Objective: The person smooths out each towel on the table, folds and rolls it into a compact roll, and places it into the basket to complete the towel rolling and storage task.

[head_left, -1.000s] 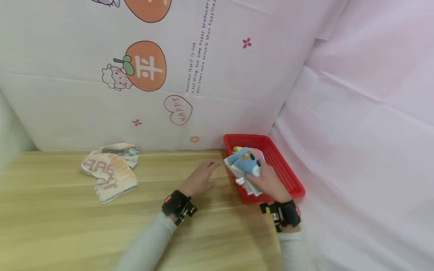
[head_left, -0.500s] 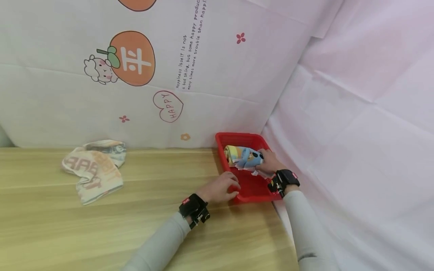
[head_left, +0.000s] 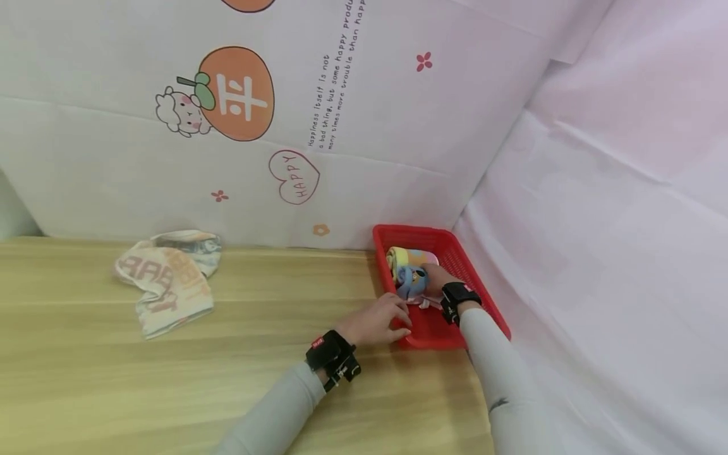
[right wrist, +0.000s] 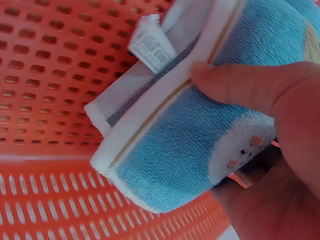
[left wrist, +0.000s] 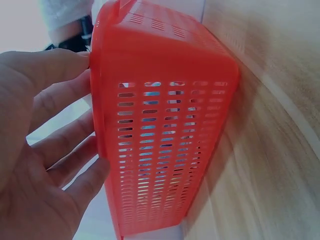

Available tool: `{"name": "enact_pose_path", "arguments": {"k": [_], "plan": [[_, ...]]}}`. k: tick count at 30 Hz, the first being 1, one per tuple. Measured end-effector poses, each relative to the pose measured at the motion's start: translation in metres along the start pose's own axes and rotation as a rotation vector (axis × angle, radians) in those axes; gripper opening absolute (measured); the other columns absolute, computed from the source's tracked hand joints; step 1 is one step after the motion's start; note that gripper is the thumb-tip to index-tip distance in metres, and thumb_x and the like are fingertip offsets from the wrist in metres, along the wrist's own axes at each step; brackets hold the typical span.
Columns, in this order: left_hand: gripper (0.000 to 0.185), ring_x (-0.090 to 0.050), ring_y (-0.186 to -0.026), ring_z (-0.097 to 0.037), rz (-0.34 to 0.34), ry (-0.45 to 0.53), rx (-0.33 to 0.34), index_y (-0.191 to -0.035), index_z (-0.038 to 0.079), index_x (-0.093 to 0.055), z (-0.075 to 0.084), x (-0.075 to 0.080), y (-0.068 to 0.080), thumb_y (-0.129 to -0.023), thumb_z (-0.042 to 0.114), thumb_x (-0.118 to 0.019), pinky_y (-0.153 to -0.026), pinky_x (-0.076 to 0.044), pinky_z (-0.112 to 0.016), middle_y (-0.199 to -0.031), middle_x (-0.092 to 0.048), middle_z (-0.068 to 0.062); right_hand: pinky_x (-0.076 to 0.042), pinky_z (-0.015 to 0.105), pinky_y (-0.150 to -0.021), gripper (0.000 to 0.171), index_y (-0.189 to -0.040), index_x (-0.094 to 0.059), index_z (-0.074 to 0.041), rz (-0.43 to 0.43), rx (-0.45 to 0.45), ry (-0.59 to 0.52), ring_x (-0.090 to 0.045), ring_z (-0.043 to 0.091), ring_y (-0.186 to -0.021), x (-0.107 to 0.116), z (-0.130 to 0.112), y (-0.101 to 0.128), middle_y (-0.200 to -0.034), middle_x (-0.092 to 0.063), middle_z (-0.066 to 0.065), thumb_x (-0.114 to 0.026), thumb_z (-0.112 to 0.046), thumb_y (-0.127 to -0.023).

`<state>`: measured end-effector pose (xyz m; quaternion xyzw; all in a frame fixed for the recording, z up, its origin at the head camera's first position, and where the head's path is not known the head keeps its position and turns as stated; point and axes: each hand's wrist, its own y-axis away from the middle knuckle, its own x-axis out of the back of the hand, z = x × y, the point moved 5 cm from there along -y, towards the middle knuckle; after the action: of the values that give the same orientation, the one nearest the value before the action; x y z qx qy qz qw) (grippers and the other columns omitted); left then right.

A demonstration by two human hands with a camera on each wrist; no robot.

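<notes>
My right hand [head_left: 435,278] is inside the red basket [head_left: 493,302], gripping a folded blue towel [right wrist: 165,140]. Its thumb lies across the white hem and its other fingers are partly hidden under the cloth. The towel has white animal faces and a white tag [right wrist: 152,44]. Beside it in the basket, toward the back, sits a rolled yellow and pink towel [head_left: 400,256]. My left hand [head_left: 375,321] is at the basket's near left rim, with relaxed, spread fingers touching the rim [left wrist: 98,105] in the left wrist view.
A crumpled cream towel [head_left: 170,278] with lettering lies on the left of the wooden table [head_left: 273,297]. A printed white cloth backdrop [head_left: 364,189] rises behind the table, and a pale pink cloth [head_left: 597,253] hangs along the right side, close to the basket.
My right hand has carried the blue towel down into the basket and drawn it toward the near left side. My left hand has moved right, from the table to the basket's rim.
</notes>
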<state>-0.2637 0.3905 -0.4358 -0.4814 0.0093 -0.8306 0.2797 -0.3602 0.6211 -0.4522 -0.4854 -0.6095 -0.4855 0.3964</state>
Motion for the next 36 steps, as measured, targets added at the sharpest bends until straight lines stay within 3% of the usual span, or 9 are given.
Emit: {"name": "enact_pose_path", "arguments": {"k": [6, 10, 15, 18, 21, 26, 29, 33, 36], "plan": [[0.019, -0.051, -0.118, -0.014, 0.013, -0.024, -0.010, -0.107, 0.017, -0.080, -0.001, -0.003, -0.001, -0.096, 0.030, -0.071, -0.105, -0.046, -0.024, -0.117, -0.066, 0.000, -0.052, 0.045, -0.087, 0.042, -0.124, -0.060, -0.001, -0.006, 0.019, 0.024, -0.061, 0.028, -0.097, -0.011, -0.004, -0.008, -0.110, -0.065, 0.014, -0.076, 0.000, -0.085], [0.018, -0.051, -0.120, -0.015, 0.022, -0.049, 0.008, -0.108, 0.017, -0.078, -0.003, 0.000, 0.009, -0.096, 0.029, -0.071, -0.106, -0.045, -0.024, -0.118, -0.066, 0.002, -0.052, 0.048, -0.092, 0.049, -0.132, -0.056, 0.002, -0.009, 0.056, 0.056, -0.060, 0.035, -0.107, -0.018, -0.018, -0.012, -0.120, -0.063, 0.021, -0.073, 0.003, -0.086], [0.029, -0.048, -0.135, -0.017, 0.035, 0.003, 0.042, -0.124, 0.014, -0.072, -0.006, 0.006, 0.022, -0.098, 0.025, -0.069, -0.111, -0.045, -0.027, -0.144, -0.057, -0.002, -0.053, 0.050, -0.093, 0.061, -0.135, -0.052, 0.006, -0.010, 0.074, 0.106, -0.059, 0.039, -0.111, -0.024, -0.021, -0.014, -0.123, -0.061, 0.024, -0.081, -0.008, -0.083], [0.035, -0.044, -0.142, -0.019, 0.075, 0.053, 0.085, -0.132, 0.014, -0.067, -0.012, 0.012, 0.032, -0.098, 0.022, -0.068, -0.114, -0.043, -0.032, -0.155, -0.048, -0.003, -0.052, 0.053, -0.095, 0.074, -0.139, -0.050, 0.005, -0.023, 0.050, 0.072, -0.055, 0.042, -0.116, -0.011, -0.016, -0.004, -0.130, -0.058, 0.026, -0.086, -0.018, -0.079], [0.035, -0.043, -0.144, -0.022, 0.129, 0.046, 0.105, -0.133, 0.013, -0.066, -0.025, 0.022, 0.046, -0.098, 0.019, -0.067, -0.118, -0.039, -0.036, -0.155, -0.048, -0.005, -0.049, 0.061, -0.098, 0.082, -0.146, -0.042, 0.006, -0.007, 0.040, -0.005, -0.045, 0.049, -0.128, 0.017, -0.018, 0.018, -0.140, -0.049, 0.031, -0.084, -0.015, -0.079], [0.036, -0.047, -0.139, -0.033, 0.238, 0.003, 0.143, -0.129, 0.008, -0.067, -0.060, 0.059, 0.096, -0.093, 0.014, -0.070, -0.118, -0.037, -0.046, -0.148, -0.053, -0.016, -0.039, 0.070, -0.104, 0.078, -0.152, -0.029, 0.009, 0.167, 0.141, -0.125, -0.036, 0.054, -0.135, 0.064, -0.056, 0.057, -0.148, -0.039, 0.037, -0.072, -0.013, -0.090], [0.037, -0.049, -0.136, -0.037, 0.326, 0.000, 0.250, -0.126, 0.004, -0.067, -0.084, 0.088, 0.137, -0.090, 0.010, -0.073, -0.116, -0.039, -0.050, -0.144, -0.056, -0.018, -0.036, 0.069, -0.106, 0.074, -0.155, -0.025, 0.006, 0.348, 0.192, -0.205, -0.038, 0.052, -0.135, 0.082, -0.085, 0.079, -0.147, -0.040, 0.036, -0.066, -0.016, -0.097], [0.040, -0.049, -0.135, -0.040, 0.421, -0.009, 0.424, -0.125, 0.003, -0.068, -0.111, 0.119, 0.195, -0.086, 0.005, -0.075, -0.114, -0.041, -0.053, -0.143, -0.056, -0.020, -0.036, 0.067, -0.106, 0.070, -0.157, -0.025, 0.000, 0.572, 0.239, -0.352, -0.043, 0.051, -0.132, 0.084, -0.128, 0.102, -0.142, -0.048, 0.033, -0.063, -0.013, -0.099], [0.040, -0.048, -0.134, -0.042, 0.487, -0.035, 0.502, -0.124, 0.002, -0.068, -0.127, 0.133, 0.236, -0.084, 0.002, -0.075, -0.112, -0.041, -0.057, -0.142, -0.055, -0.023, -0.038, 0.065, -0.105, 0.066, -0.155, -0.032, -0.002, 0.670, 0.299, -0.445, -0.048, 0.047, -0.130, 0.064, -0.167, 0.112, -0.136, -0.055, 0.030, -0.064, -0.008, -0.098]]}}
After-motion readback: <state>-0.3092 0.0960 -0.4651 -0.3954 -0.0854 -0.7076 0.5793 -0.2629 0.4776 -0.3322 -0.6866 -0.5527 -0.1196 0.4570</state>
